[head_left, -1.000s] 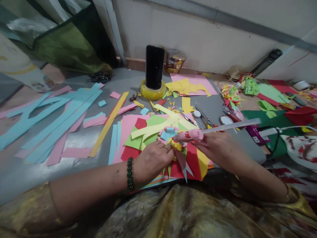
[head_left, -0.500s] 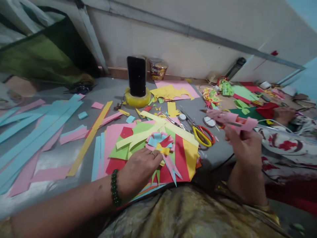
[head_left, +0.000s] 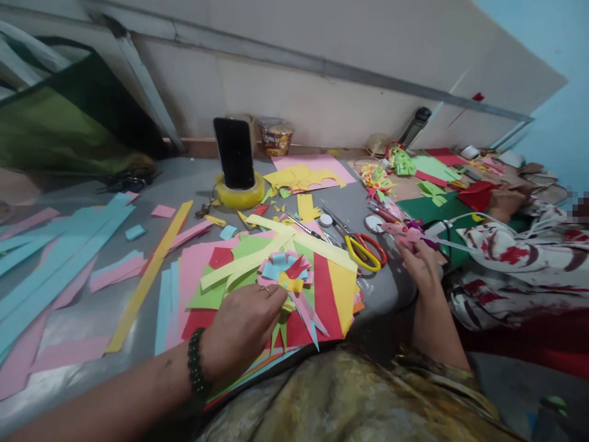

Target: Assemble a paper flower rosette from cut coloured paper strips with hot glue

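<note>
My left hand [head_left: 248, 319], wearing a ring and a green bead bracelet, is closed at the lower left edge of a paper flower [head_left: 277, 268]. The flower has pink and blue loops, a yellow piece in the middle and pointed tails below. It lies on a pile of coloured paper sheets [head_left: 338, 294]. Over at the right edge of the table, my right hand [head_left: 421, 264] grips a pink glue gun [head_left: 400, 231], its nozzle pointing left and a clear glue stick [head_left: 453, 244] sticking out behind. Yellow and red scissors [head_left: 363, 255] lie left of that hand.
Blue and pink paper strips [head_left: 69, 245] cover the left side. A phone [head_left: 234, 153] leans upright on a yellow tape roll [head_left: 240, 193], beside a noodle cup [head_left: 275, 136]. At the right, a co-worker's hand [head_left: 504, 202] is near red paper. A white cable [head_left: 460, 215] runs there.
My right hand has moved the glue gun away from me, towards the table by the co-worker's side. My left hand stays at the paper flower. The whole view has shifted slightly.
</note>
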Available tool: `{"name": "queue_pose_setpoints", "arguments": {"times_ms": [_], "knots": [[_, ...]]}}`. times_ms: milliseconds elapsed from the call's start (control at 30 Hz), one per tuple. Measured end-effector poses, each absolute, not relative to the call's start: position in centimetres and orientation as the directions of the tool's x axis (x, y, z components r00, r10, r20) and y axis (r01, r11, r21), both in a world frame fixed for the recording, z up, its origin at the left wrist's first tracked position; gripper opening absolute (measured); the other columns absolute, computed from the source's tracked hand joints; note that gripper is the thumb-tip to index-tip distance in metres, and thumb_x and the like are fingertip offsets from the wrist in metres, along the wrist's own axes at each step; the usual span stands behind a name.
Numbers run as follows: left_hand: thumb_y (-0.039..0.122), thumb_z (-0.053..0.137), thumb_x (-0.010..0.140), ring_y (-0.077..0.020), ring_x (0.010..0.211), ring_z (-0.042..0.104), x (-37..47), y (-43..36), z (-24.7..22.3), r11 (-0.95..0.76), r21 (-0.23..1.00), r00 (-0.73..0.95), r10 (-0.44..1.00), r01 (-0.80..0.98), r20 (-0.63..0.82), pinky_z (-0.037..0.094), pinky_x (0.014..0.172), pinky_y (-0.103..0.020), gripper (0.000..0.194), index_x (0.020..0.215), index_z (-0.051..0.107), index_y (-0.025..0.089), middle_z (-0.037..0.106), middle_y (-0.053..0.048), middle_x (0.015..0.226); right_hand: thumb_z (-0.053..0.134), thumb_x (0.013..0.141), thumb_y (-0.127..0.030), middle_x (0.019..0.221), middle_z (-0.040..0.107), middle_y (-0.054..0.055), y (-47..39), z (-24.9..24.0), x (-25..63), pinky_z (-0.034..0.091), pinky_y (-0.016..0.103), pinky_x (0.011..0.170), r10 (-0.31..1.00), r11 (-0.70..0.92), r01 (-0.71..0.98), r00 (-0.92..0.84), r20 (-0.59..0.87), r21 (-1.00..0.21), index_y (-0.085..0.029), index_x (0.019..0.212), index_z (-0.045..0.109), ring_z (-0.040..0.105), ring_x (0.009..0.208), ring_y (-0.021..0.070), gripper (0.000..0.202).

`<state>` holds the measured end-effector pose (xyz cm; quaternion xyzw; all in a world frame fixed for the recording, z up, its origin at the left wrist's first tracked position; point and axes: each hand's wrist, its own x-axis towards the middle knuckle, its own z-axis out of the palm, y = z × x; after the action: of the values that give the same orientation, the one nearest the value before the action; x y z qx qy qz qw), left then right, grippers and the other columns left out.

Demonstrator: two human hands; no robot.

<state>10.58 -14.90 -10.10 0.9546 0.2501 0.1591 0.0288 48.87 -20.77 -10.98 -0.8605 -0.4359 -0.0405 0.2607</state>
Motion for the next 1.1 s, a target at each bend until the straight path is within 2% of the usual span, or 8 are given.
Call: {"name": "queue_pose_setpoints", "arguments": {"times_ms": [233, 567, 700, 767, 833, 933, 1033, 1100], "knots": [[0.01, 0.045, 0.09, -0.0181, 0.054, 0.055, 10.5, -14.8, -10.2, -0.867, 0.17, 0.818, 0.498, 0.469, 0.288, 0.03, 0.053, -0.03, 0.022, 0.071, 0.05, 0.022, 0.058, 0.0, 0.06, 0.053, 0.073, -0.065, 0.043, 0.048, 0.001, -21.5, -10.5, 48.3, 0.039, 0.033, 0.051, 0.662, -0.554, 0.697, 0.7, 0.268, -0.455, -0.028, 0.058, 0.051, 0.052, 0.05, 0.0228, 0.04], [0.01, 0.043, 0.089, -0.0168, 0.058, 0.057, 10.5, -14.8, -10.1, -0.838, 0.278, 0.812, 0.533, 0.469, 0.236, 0.033, 0.054, -0.028, 0.022, 0.072, 0.051, 0.021, 0.062, 0.0, 0.064, 0.055, 0.072, -0.058, 0.039, 0.044, -0.001, -21.6, -9.7, 47.8, 0.038, 0.032, 0.048, 0.661, -0.565, 0.678, 0.713, 0.235, -0.47, -0.028, 0.052, 0.048, 0.048, 0.047, 0.0205, 0.036], [0.013, 0.043, 0.086, -0.0164, 0.072, 0.064, 10.6, -14.4, -9.8, -0.688, 0.594, 0.731, 0.643, 0.418, 0.23, 0.046, 0.064, -0.027, 0.019, 0.075, 0.056, 0.02, 0.069, -0.003, 0.078, 0.06, 0.072, -0.061, 0.044, 0.052, 0.002, -22.3, -9.1, 47.5, 0.038, 0.034, 0.049, 0.67, -0.573, 0.696, 0.702, 0.241, -0.433, -0.029, 0.055, 0.05, 0.053, 0.05, 0.0231, 0.038], [0.022, 0.046, 0.088, -0.0149, 0.068, 0.064, 10.8, -14.1, -9.5, -0.451, 0.823, 0.669, 0.733, 0.345, 0.121, 0.049, 0.061, -0.026, 0.016, 0.077, 0.057, 0.02, 0.07, -0.003, 0.078, 0.063, 0.07, -0.065, 0.052, 0.059, 0.006, -23.2, -8.3, 46.9, 0.039, 0.036, 0.05, 0.645, -0.592, 0.704, 0.705, 0.294, -0.392, -0.029, 0.057, 0.052, 0.057, 0.054, 0.0261, 0.04], [0.037, 0.053, 0.087, -0.0125, 0.056, 0.061, 11.0, -13.8, -9.1, -0.115, 0.962, 0.651, 0.755, 0.246, -0.076, 0.049, 0.051, -0.023, 0.02, 0.078, 0.056, 0.019, 0.07, -0.002, 0.074, 0.062, 0.072, -0.068, 0.058, 0.063, 0.008, -24.2, -7.1, 45.6, 0.038, 0.036, 0.048, 0.627, -0.591, 0.714, 0.699, 0.344, -0.375, -0.027, 0.061, 0.058, 0.057, 0.055, 0.0278, 0.042], [0.052, 0.066, 0.079, -0.0097, 0.049, 0.057, 11.1, -13.5, -8.7, 0.222, 0.966, 0.67, 0.697, 0.133, -0.253, 0.048, 0.044, -0.02, 0.036, 0.078, 0.053, 0.019, 0.07, -0.003, 0.073, 0.06, 0.078, -0.065, 0.062, 0.066, 0.007, -24.4, -4.8, 42.2, 0.044, 0.035, 0.047, 0.689, -0.356, 0.786, 0.586, 0.426, -0.505, -0.025, 0.07, 0.064, 0.059, 0.053, 0.0239, 0.041], [0.057, 0.073, 0.073, -0.0089, 0.051, 0.058, 11.2, -13.5, -8.6, 0.274, 0.958, 0.664, 0.7, 0.089, -0.262, 0.047, 0.046, -0.019, 0.044, 0.076, 0.053, 0.018, 0.069, -0.003, 0.071, 0.063, 0.085, -0.05, 0.078, 0.071, 0.006, -22.5, -3.2, 37.5, 0.053, 0.032, 0.058, 0.907, 0.046, 0.825, 0.202, 0.37, -0.563, -0.024, 0.084, 0.067, 0.066, 0.066, 0.0214, 0.027], [0.056, 0.073, 0.073, -0.0095, 0.052, 0.059, 11.3, -13.6, -8.6, 0.275, 0.958, 0.666, 0.699, 0.085, -0.26, 0.047, 0.047, -0.019, 0.043, 0.077, 0.053, 0.018, 0.068, -0.002, 0.071, 0.061, 0.089, -0.04, 0.086, 0.072, 0.005, -20.5, -2.9, 34.3, 0.053, 0.029, 0.06, 0.948, 0.213, 0.79, -0.025, 0.317, -0.575, -0.022, 0.094, 0.066, 0.066, 0.069, 0.0179, 0.019]]}}
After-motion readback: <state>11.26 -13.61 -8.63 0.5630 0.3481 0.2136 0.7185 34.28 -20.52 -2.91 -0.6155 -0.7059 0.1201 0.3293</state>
